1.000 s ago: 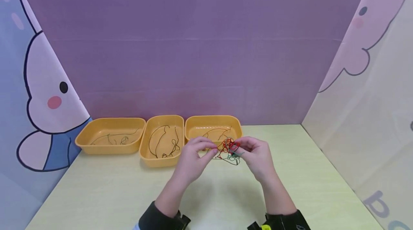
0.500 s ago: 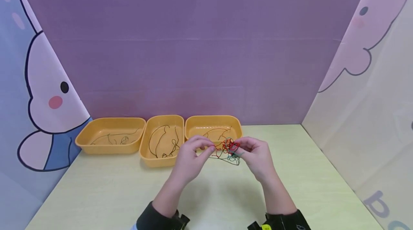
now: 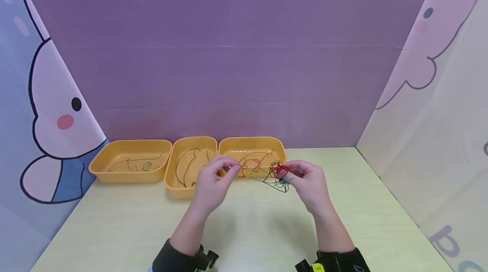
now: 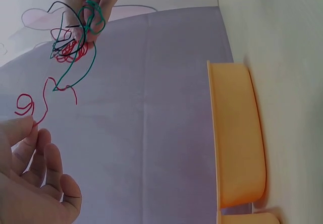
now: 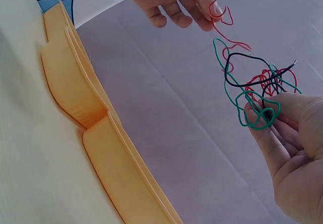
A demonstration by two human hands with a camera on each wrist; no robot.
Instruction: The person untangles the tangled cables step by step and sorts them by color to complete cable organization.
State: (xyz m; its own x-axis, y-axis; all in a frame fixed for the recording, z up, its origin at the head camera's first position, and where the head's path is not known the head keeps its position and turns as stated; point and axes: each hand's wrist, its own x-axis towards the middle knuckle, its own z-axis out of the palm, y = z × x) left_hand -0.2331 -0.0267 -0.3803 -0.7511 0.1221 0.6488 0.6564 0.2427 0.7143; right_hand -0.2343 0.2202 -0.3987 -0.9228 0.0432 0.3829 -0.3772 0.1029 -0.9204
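Above the table, my left hand (image 3: pixel 211 185) pinches a thin red wire (image 4: pixel 46 108) between thumb and forefinger, its other fingers loosely bent. One end of this bent wire curls up past the fingertips; the rest crosses a green loop hanging from the tangle. To the right, my right hand (image 3: pixel 311 183) pinches a tangle of red, green and black wires (image 5: pixel 267 80) between thumb and fingers. Green loops (image 5: pixel 259 128) stick out over the fingertips, and a black wire (image 5: pixel 247 55) arcs toward the left hand. In the head view, the red wire overlaps the right-hand tray.
Three yellow trays stand in a row at the back: the left tray (image 3: pixel 129 177) with a thin wire, the middle tray (image 3: pixel 179 192) with dark wires, the right tray (image 3: pixel 251 144) with red ones. A purple backdrop (image 3: pixel 244 73) rises right behind them.
My left hand has moved left and slightly up, drawing the red wire out from the tangle. The right hand has shifted slightly right with the tangle.
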